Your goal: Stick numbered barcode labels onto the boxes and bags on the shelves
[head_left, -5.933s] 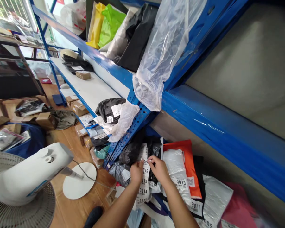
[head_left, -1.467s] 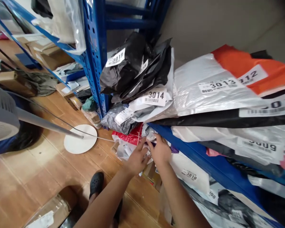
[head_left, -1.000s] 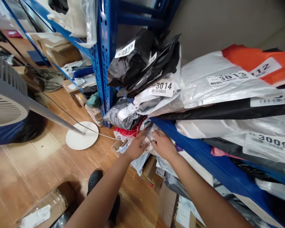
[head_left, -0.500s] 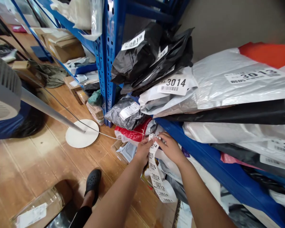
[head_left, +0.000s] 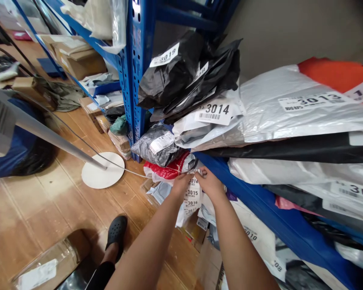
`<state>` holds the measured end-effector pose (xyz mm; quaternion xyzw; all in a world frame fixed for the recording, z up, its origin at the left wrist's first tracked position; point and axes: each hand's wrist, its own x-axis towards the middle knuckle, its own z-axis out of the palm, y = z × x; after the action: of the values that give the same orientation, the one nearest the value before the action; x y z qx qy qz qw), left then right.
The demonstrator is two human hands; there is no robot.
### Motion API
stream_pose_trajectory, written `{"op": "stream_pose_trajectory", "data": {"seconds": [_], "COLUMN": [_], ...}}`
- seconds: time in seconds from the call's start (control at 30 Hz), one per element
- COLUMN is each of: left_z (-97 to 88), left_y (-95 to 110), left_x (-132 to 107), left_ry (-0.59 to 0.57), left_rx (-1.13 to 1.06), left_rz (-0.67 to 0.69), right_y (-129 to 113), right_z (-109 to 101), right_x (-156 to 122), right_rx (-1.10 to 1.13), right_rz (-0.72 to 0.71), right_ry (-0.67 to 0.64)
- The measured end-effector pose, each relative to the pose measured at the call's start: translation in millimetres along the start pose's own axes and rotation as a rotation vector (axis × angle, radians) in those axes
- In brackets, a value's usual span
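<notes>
I see my left hand (head_left: 181, 184) and right hand (head_left: 209, 183) each pinching the top of a hanging white strip of numbered barcode labels (head_left: 191, 196), just below the red plastic parcel (head_left: 169, 170) under the blue metal shelf (head_left: 278, 219).

The left hand (head_left: 181, 183) and right hand (head_left: 210, 183) meet and pinch the top of a label strip (head_left: 192, 198), which hangs down between the forearms. From there, the parcel marked 3014 (head_left: 205, 123) lies on the shelf at twelve o'clock. The parcel marked 3019 (head_left: 175, 76) is stacked on it, and the parcel marked 3013 (head_left: 290, 110) lies beside it at two. The shelf beam (head_left: 260, 197) runs from just behind the hands toward four. The shelf post (head_left: 136, 80) stands at eleven, left of the parcels. At ten, a small parcel (head_left: 157, 147) rests on a lower parcel (head_left: 169, 171) near the left hand. On the floor (head_left: 33, 209), the fan base (head_left: 103, 176) sits at nine and a shoe (head_left: 116, 231) at eight.
</notes>
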<state>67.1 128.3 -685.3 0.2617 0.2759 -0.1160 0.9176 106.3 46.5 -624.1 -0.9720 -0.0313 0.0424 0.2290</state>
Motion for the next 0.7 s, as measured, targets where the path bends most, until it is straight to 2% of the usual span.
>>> {"op": "stream_pose_trajectory", "data": {"seconds": [0.13,0.37,0.53,0.7], "left_z": [0.6,-4.7,-0.3,0.3], "left_y": [-1.2,-1.5,-6.1,-10.3], "left_x": [1.0,-9.0,2.5,17.7], "left_ry": [-0.009,-0.081,0.083,0.282], "left_rx": [-0.012,0.009,0.133,0.379], "left_rz": [-0.002,0.049,0.076,0.128], "right_y": [-5.4,-4.1,-8.0,-22.0], "right_z": [1.8,3.1,4.1,-0.8], "right_x": [2.1,3.3,-0.3,-1.7], "right_rx": [-0.041,-0.022,-0.115,-0.288], "right_rz": [0.107,0.084,0.067,0.148], "right_ry": [-0.013,-0.021,-0.018,-0.107]}}
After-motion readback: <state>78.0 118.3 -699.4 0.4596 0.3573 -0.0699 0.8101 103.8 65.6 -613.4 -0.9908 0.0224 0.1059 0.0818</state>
